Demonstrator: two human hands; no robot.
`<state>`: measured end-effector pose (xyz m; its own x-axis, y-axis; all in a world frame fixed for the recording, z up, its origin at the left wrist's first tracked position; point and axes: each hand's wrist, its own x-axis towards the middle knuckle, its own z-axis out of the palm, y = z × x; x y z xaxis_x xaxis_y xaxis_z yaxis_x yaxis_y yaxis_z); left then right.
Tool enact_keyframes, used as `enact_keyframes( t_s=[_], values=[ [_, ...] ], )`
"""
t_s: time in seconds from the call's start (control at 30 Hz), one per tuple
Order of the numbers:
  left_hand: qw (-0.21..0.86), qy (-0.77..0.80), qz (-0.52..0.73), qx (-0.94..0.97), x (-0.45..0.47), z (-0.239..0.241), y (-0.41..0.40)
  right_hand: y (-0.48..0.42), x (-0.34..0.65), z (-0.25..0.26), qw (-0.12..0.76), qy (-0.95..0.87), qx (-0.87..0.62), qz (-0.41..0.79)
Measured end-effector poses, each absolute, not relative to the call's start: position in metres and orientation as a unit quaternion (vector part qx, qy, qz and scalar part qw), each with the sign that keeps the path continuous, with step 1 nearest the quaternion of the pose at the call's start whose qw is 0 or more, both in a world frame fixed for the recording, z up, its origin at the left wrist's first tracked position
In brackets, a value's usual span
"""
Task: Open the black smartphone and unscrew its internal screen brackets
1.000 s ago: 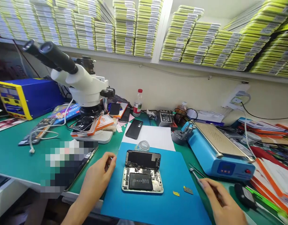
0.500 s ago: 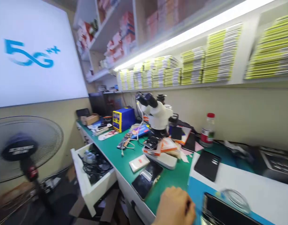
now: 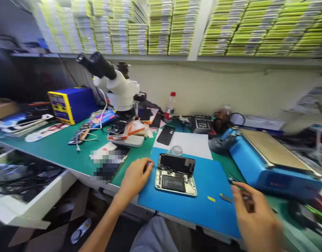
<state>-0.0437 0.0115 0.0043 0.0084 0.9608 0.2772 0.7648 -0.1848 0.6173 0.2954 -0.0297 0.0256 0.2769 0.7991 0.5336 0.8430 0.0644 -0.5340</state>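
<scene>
- Opened phone [image 3: 176,176] lies flat on the blue mat [image 3: 202,206], approx. mid-mat; its screen [image 3: 176,163] is tipped up along the far edge, insides w/ the dark battery showing.
- Left hand [image 3: 134,178] rests just left of the phone, at the mat's left edge; fingers [image 3: 147,164] curl toward the phone's top-left corner. Grip narrow; can't tell whether it touches the phone or holds anything.
- Right hand [image 3: 255,220] hovers to the right of the phone, over the mat's right edge. Badly blurred; grip looks loosely closed, poss. around a thin dark tool, but can't tell for sure.
- Small yellow bit [image 3: 211,198] and small grey bit [image 3: 225,198] sit on the mat between phone and right hand, both apart from the phone.
- Small glass jar [image 3: 176,150] stands just behind the phone, at the mat's far edge by a white sheet [image 3: 192,143].
- Black phone [image 3: 166,135] lies face down farther behind the opened phone, on that sheet's left part.
- Microscope [image 3: 119,91] stands behind-left of the phone; blue heating plate [image 3: 265,162] to its right, both on the green bench [image 3: 58,150].
- Open drawer [image 3: 27,189] w/ cables, far left of the phone, below the bench edge.
</scene>
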Motion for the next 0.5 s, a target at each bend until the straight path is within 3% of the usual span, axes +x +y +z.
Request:
enact_keyframes(
  t_s=[0.2,0.3,0.5],
  values=[
    [0.152,0.585,0.317,0.731,-0.046,0.001,0.009,-0.018,0.201,0.042,0.26,-0.783,-0.561,0.073],
    [0.136,0.578,0.31,0.743,-0.045,0.001,0.008,-0.005,0.176,0.042,0.186,-0.805,-0.559,0.066],
    [0.135,0.568,0.294,0.756,-0.043,0.001,0.008,0.005,0.171,0.04,0.144,-0.808,-0.569,0.046]
  ],
)
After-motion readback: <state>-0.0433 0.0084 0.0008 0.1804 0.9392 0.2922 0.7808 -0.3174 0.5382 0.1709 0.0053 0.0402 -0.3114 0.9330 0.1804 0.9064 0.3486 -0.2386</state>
